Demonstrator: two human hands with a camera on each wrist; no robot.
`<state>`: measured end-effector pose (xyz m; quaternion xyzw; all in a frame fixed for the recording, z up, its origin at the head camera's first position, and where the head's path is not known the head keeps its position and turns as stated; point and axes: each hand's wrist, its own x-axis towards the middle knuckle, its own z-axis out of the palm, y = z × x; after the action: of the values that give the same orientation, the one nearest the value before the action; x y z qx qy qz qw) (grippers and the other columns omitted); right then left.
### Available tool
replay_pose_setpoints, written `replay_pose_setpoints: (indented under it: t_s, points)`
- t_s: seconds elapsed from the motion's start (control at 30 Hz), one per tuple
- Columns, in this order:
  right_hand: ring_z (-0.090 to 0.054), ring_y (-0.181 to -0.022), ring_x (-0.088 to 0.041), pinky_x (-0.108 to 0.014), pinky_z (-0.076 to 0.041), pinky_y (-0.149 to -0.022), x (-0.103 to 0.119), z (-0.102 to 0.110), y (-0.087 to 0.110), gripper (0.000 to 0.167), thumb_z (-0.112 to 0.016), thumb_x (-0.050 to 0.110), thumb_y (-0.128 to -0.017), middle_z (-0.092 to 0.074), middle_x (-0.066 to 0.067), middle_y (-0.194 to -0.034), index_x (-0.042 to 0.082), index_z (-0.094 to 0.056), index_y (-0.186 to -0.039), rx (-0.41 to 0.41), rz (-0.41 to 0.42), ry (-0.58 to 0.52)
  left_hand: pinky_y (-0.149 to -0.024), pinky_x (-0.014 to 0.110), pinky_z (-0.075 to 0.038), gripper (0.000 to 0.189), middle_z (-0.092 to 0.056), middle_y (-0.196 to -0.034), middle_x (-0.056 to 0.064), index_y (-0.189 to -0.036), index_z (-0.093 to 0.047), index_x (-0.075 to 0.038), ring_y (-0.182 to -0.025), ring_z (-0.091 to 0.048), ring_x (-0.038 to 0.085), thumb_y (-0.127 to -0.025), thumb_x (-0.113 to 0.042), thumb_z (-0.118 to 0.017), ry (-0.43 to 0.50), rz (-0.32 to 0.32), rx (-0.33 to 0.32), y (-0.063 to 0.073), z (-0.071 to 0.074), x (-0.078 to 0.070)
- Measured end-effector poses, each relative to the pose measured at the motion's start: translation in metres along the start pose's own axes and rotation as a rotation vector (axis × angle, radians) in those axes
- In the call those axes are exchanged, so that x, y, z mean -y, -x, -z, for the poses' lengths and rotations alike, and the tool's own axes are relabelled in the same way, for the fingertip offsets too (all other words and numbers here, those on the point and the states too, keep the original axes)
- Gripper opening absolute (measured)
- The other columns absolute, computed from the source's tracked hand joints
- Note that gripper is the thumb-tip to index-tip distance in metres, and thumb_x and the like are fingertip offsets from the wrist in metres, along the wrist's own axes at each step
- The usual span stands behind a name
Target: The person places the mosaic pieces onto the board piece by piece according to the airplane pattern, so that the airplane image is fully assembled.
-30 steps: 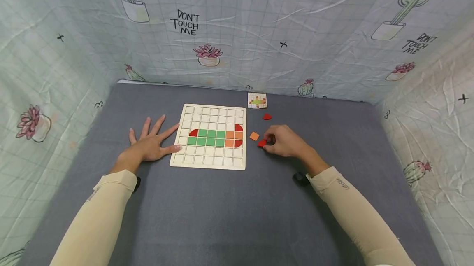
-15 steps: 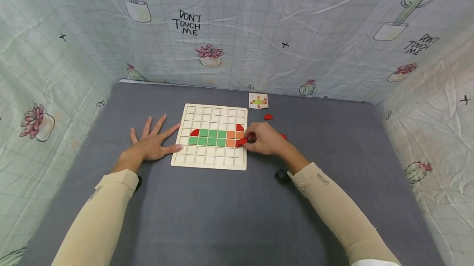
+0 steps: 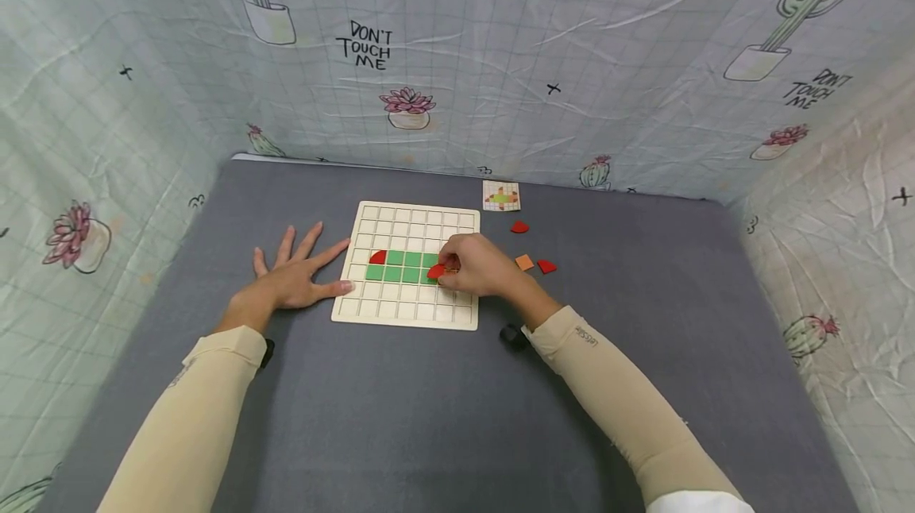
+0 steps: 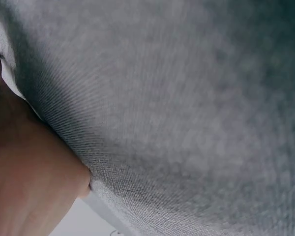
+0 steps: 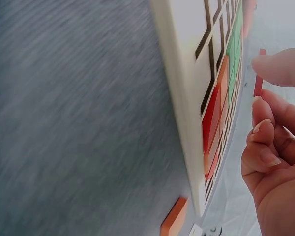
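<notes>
A square wooden grid board lies on the table, with green square tiles in two rows and a red rounded tile at their left end. My right hand pinches another red rounded tile between thumb and fingertip, over the right part of the board. In the right wrist view this red tile is seen edge-on, raised off the board. Orange tiles sit in the board there. My left hand rests flat with fingers spread, thumb and index fingertip at the board's left edge.
Right of the board lie a loose orange square tile and a red tile. Another red tile is farther back, near a small pattern card. Printed cloth walls enclose the dark grey table.
My right hand has carried the red tile leftward from beside the board to over its right part, uncovering a loose red tile on the table. The left hand stays in place.
</notes>
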<state>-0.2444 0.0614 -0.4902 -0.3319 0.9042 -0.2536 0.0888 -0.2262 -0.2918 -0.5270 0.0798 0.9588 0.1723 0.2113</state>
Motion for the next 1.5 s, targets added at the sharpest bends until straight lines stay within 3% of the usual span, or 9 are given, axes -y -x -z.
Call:
replay_pose_setpoints:
  t_s: [0.2,0.37,0.57,1.13,1.5]
  points:
    - [-0.062,-0.083,-0.016,-0.025,-0.051,-0.075,0.015,-0.002,-0.014,0.018,-0.077,0.014,-0.089,-0.073,-0.006,-0.095,0.004,-0.078,-0.104,0.028,0.000,-0.011,-0.108,0.084,0.025,0.100,0.015,-0.178,0.003,-0.165,-0.013,-0.051,-0.159,0.027,0.044,-0.082,-0.091,-0.053,0.061,-0.034,-0.005,0.003,0.005,0.001]
    - [-0.066,-0.092,-0.018,-0.029,-0.055,-0.082,0.028,-0.006,-0.027,0.021,-0.076,0.016,-0.092,-0.074,-0.008,-0.103,0.003,-0.077,-0.109,0.053,-0.011,-0.018,-0.108,0.084,0.026,0.101,0.015,-0.178,0.002,-0.164,-0.015,-0.053,-0.160,0.027,0.043,-0.079,-0.093,-0.054,0.066,-0.034,-0.002,0.001,0.007,0.007]
    - [-0.064,-0.090,-0.017,-0.027,-0.052,-0.081,0.039,-0.014,-0.041,0.020,-0.076,0.016,-0.092,-0.073,-0.006,-0.102,0.005,-0.077,-0.108,0.065,-0.016,-0.028,-0.105,0.083,0.029,0.106,0.016,-0.178,0.003,-0.164,-0.017,-0.051,-0.159,0.028,0.045,-0.075,-0.099,-0.050,0.051,-0.024,0.012,-0.004,0.005,0.013]
    - [-0.059,-0.082,-0.011,-0.021,-0.047,-0.074,0.057,-0.040,-0.076,0.020,-0.077,0.019,-0.091,-0.072,-0.001,-0.093,0.007,-0.078,-0.106,0.060,-0.028,-0.008,-0.104,0.083,0.030,0.105,0.017,-0.177,0.003,-0.162,-0.015,-0.055,-0.159,0.030,0.044,-0.074,-0.100,-0.049,0.052,-0.033,0.024,-0.007,0.002,0.011]
    - [-0.056,-0.077,-0.010,-0.019,-0.044,-0.068,0.069,-0.052,-0.090,0.017,-0.077,0.020,-0.092,-0.068,0.001,-0.088,0.007,-0.077,-0.104,0.050,-0.022,0.006,-0.107,0.084,0.026,0.099,0.016,-0.178,0.000,-0.163,-0.017,-0.054,-0.159,0.030,0.041,-0.079,-0.095,-0.052,0.055,-0.038,0.013,-0.010,-0.001,0.013]
